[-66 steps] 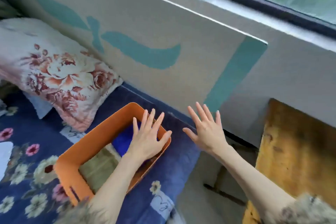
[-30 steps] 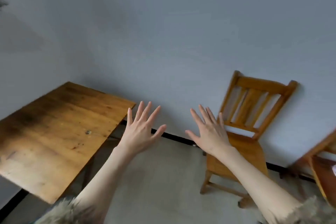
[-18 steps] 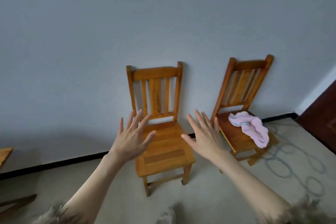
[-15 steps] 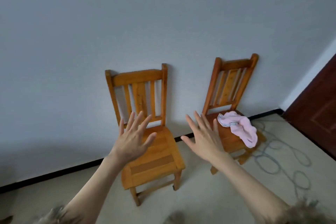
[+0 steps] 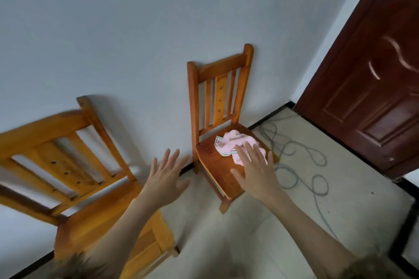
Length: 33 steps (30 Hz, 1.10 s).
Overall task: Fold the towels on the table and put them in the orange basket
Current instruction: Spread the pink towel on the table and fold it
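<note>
A crumpled pink towel (image 5: 231, 142) with a striped edge lies on the seat of a wooden chair (image 5: 217, 163) against the wall. My right hand (image 5: 255, 173) is stretched out with spread fingers in front of that seat, its fingertips overlapping the towel's near edge; I cannot tell whether it touches. My left hand (image 5: 166, 178) is also spread flat and holds nothing, hovering left of the chair. The orange basket and the table are out of view.
A second wooden chair (image 5: 74, 179) stands close at the lower left. A grey cable (image 5: 301, 158) loops over the floor right of the towel chair. A dark brown door (image 5: 371, 79) fills the right side.
The view has swung right from the bed and basket, past the table, to the chairs. The chair with the pink towel is now nearer, and my right hand reaches over its seat.
</note>
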Each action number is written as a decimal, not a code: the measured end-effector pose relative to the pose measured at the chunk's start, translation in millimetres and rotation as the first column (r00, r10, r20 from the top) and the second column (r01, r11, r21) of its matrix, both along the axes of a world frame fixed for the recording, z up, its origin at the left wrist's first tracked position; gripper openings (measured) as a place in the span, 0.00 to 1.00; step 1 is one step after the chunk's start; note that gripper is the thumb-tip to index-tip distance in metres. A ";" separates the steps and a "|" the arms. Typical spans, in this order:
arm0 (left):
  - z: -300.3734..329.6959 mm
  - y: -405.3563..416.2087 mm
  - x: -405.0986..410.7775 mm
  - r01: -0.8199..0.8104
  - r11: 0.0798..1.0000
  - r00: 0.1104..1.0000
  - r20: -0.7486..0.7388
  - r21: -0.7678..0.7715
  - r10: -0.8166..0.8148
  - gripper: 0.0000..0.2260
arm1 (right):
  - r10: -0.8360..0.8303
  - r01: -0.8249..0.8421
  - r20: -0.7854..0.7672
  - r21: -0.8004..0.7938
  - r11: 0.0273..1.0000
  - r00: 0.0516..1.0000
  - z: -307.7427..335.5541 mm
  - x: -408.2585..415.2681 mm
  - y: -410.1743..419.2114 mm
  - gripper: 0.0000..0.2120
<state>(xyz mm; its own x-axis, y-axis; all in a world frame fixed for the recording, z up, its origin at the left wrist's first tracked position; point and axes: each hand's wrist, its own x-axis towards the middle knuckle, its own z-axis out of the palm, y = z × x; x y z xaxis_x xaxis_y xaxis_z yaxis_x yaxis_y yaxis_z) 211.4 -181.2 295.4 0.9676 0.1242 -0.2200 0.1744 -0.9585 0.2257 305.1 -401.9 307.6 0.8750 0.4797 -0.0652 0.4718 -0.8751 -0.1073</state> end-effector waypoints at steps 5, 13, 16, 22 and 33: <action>-44.6 -33.9 103.1 0.007 0.999 0.996 -0.092 -0.040 -0.011 0.29 | -0.004 0.000 -0.100 -0.031 1.000 0.995 -45.9 102.1 -34.3 0.29; -115.2 -101.7 239.7 -0.121 0.982 0.944 -0.324 -0.143 0.069 0.27 | 0.024 -0.054 -0.281 -0.099 0.994 0.959 -123.9 248.7 -88.8 0.29; -149.8 -115.5 279.7 -0.143 0.978 0.908 -0.413 -0.152 0.069 0.27 | -0.006 -0.041 -0.360 -0.124 0.991 0.933 -160.4 292.3 -97.3 0.28; -240.5 -127.4 358.0 -0.063 0.988 0.948 -0.318 -0.138 0.016 0.27 | -0.164 0.246 -0.573 0.069 0.967 0.803 -258.5 361.5 -104.8 0.18; -394.2 -122.0 434.9 0.125 0.974 0.969 -0.186 -0.190 -0.161 0.27 | -0.513 0.718 -0.717 -0.026 0.696 0.471 -416.7 424.5 -96.7 0.15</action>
<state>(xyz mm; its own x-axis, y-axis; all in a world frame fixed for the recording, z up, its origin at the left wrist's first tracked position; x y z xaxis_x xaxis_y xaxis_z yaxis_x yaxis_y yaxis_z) 646.3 -303.3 -98.8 0.9070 -0.0702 -0.4152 0.0965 -0.9252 0.3671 729.6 -498.6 -109.1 0.7234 -0.0822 -0.6856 -0.4607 -0.7970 -0.3906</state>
